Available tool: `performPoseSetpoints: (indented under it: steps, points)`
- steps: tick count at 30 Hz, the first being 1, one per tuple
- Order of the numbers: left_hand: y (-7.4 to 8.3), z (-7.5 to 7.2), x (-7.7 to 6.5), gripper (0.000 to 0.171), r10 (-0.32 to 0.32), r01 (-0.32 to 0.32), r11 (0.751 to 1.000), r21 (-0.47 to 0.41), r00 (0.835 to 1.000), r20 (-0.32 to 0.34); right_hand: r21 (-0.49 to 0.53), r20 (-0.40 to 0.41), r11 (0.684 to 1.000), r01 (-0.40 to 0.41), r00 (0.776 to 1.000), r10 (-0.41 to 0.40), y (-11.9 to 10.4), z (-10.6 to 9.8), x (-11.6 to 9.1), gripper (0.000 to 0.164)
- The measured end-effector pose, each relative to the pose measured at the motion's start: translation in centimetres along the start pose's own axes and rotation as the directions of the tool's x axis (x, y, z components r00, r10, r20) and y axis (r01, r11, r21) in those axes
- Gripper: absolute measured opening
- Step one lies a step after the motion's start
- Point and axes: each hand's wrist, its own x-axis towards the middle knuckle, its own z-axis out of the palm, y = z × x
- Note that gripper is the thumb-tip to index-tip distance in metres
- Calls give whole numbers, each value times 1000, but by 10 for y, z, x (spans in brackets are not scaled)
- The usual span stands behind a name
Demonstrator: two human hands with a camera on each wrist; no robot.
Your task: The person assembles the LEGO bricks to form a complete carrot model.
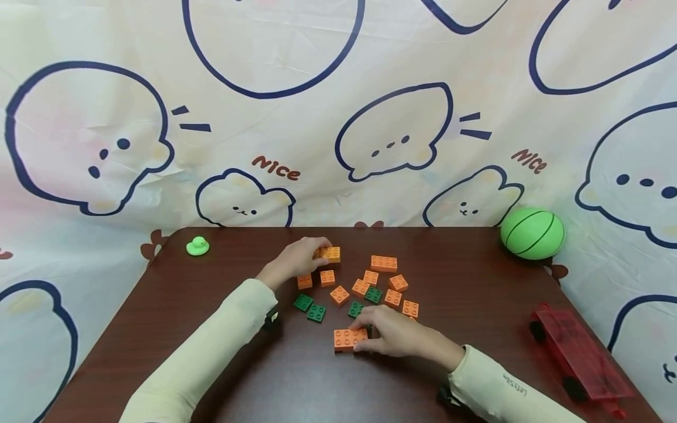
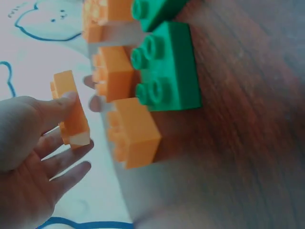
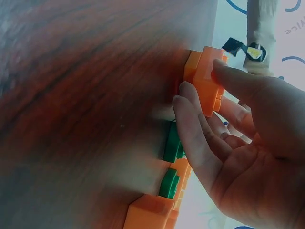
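In the head view, my left hand [image 1: 297,260] pinches a long light-orange toy brick [image 1: 332,254] near the table's back edge. The left wrist view shows that brick [image 2: 74,112] between thumb and fingers. Closer to me, my right hand [image 1: 396,333] grips a long orange brick [image 1: 346,340] by its right end. In the right wrist view the thumb presses one side of this brick [image 3: 208,78]. Between the hands lie several small orange bricks [image 1: 339,295], several green bricks [image 1: 316,312] and another long orange brick [image 1: 384,263]. My right fingers partly hide a green brick [image 1: 355,309].
The dark brown table [image 1: 222,376] meets a printed cloth at the back. A small green duck [image 1: 198,246] sits at the back left, a green ball [image 1: 533,234] at the back right. A translucent red toy car [image 1: 584,352] stands along the right edge.
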Motion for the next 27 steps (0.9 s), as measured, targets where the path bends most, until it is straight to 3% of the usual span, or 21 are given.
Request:
performPoseSetpoints:
  steps: [3, 10, 19, 27]
  points:
    - [5, -6, -14, 41, 62, -62, 997, -55, 998, -1, 11, 6, 1000, -4, 1000, 4, -1, 0, 0, 35]
    - [25, -6, -58, 39, 197, -194, 977, -84, 980, 29, 44, 24, 999, -9, 1000, 8, -1, 3, -2, 35]
    - [44, -2, -116, 44, 234, -224, 968, -109, 968, 94, 24, 1, 1000, 8, 1000, -8, -2, 1, 0, 34]
    - [47, 23, -133, 38, 302, -285, 947, -149, 946, 114, 38, 3, 999, 16, 1000, -16, -3, 0, -1, 35]
